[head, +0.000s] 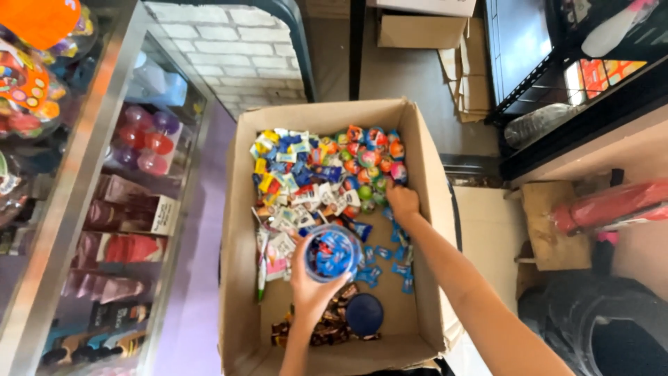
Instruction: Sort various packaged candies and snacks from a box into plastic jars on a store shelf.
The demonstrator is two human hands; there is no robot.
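Cardboard box (pixel 240 230) holds loose sweets. The left hand (pixel 309 289) grips a clear jar (pixel 332 252) of blue sweets, fingers wrapped around its wall. The right hand (pixel 402 200) rests fingers-down, curled, on the round sweets (pixel 369 160); whether it grips any cannot be told. Step in hand: filling the jar. The next move likely calls for pinching sweets and carrying them over the jar mouth. The blue lid (pixel 364 314) lies just beside the left wrist.

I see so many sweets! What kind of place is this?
Probably a small shop. A cardboard box is full of wrapped sweets, a glass display case shows packaged goods, and the left hand holds a jar while the right hand reaches into the sweets.
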